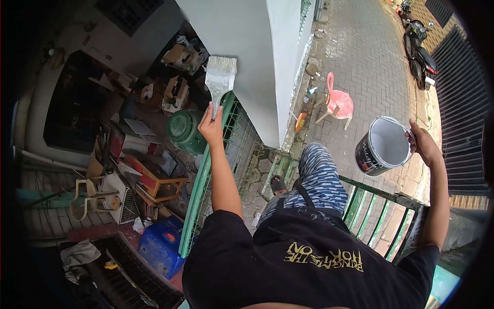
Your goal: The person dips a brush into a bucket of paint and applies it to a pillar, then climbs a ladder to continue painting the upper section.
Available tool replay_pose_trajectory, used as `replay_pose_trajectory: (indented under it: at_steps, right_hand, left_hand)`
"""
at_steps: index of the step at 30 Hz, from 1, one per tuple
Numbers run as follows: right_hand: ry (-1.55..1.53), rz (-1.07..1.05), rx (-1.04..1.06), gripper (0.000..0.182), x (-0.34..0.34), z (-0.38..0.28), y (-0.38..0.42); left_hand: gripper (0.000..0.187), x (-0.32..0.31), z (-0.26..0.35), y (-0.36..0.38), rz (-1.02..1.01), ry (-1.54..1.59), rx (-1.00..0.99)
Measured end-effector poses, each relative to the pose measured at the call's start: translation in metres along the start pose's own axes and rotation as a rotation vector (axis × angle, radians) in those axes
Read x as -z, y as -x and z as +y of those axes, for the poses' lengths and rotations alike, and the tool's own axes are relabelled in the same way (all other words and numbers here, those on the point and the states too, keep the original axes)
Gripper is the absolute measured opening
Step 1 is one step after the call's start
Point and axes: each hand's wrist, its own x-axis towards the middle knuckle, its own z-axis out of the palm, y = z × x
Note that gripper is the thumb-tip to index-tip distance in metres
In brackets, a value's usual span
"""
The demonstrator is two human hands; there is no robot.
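Note:
My left hand [211, 125] is closed round the handle of a wide paintbrush [221, 74] covered in pale paint. The brush points upward, its bristles overlapping the grey face of a wall pillar [252, 67] in this view. Below that hand runs a green metal railing [198, 206] with wire mesh. Out to the right, my right hand [424, 143] grips the rim of a dark paint bucket [371, 154]. Pale paint coats the bucket's inner wall, and it hangs tilted with its mouth toward me.
Under my legs is a green slatted metal structure [378, 221]. A pink-and-white plastic chair [339, 103] stands on the paved lane [360, 51], with a parked motorbike [419, 49] beyond. Left of the railing lie a lidded green bin [182, 129], a blue container [160, 249] and stacked clutter.

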Motion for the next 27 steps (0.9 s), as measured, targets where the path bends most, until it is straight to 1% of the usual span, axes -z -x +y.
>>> replay_pose_trajectory:
  at_steps: [1,2,5,6,8,9,11,12,13,15,17,19,21,23,27]
  right_hand:
    - [0.003,0.008,-0.005,0.05,0.0,0.001,-0.001]
    - [0.008,0.016,-0.01,0.051,0.0,0.001,-0.002]
    - [-0.004,-0.006,-0.006,0.051,-0.001,-0.002,-0.001]
    - [0.001,0.017,-0.017,0.052,-0.003,-0.005,0.001]
    - [-0.009,0.028,-0.019,0.051,-0.004,-0.006,0.002]
    - [-0.014,0.029,-0.02,0.051,-0.005,-0.007,0.003]
    - [-0.018,0.022,-0.018,0.051,-0.003,-0.005,0.004]
    - [-0.023,0.014,-0.011,0.051,-0.003,-0.005,0.003]
    - [-0.02,0.013,-0.008,0.051,-0.003,-0.006,0.003]
    - [-0.031,0.02,-0.023,0.051,-0.002,-0.007,0.005]
    - [-0.037,0.019,-0.018,0.051,-0.001,-0.005,0.004]
    - [-0.04,0.012,-0.014,0.051,0.0,-0.004,0.003]
    - [-0.067,0.003,-0.008,0.05,-0.001,-0.003,0.003]
    - [-0.069,0.001,0.001,0.05,0.001,-0.001,0.003]
    - [-0.053,0.011,-0.011,0.051,0.001,-0.003,0.002]
  left_hand:
    - [0.031,-0.007,-0.006,0.006,-0.027,-0.019,-0.021]
    - [0.032,-0.014,-0.025,0.014,-0.081,-0.118,-0.096]
    - [0.033,-0.029,-0.058,0.047,-0.113,-0.225,-0.046]
    - [0.033,-0.033,-0.067,0.056,-0.119,-0.207,-0.047]
    - [0.033,-0.03,-0.086,0.071,-0.197,-0.216,0.044]
    - [0.033,-0.027,-0.096,0.078,-0.2,-0.211,0.045]
    - [0.035,-0.016,-0.111,0.091,-0.396,-0.423,0.054]
    - [0.04,-0.012,-0.116,0.095,-0.535,-0.509,0.264]
    - [0.04,-0.01,-0.121,0.097,-0.531,-0.509,0.266]
    - [0.043,-0.011,-0.123,0.095,-0.775,-0.653,0.474]
    - [0.043,-0.017,-0.134,0.09,-0.734,-0.62,0.46]
    - [0.042,-0.025,-0.125,0.072,-0.656,-0.567,0.437]
    - [0.041,-0.026,-0.089,0.032,-0.614,-0.544,0.431]
    - [0.041,-0.025,-0.067,0.002,-0.646,-0.606,0.323]
    - [0.04,0.003,-0.022,-0.029,-0.61,-0.564,0.283]
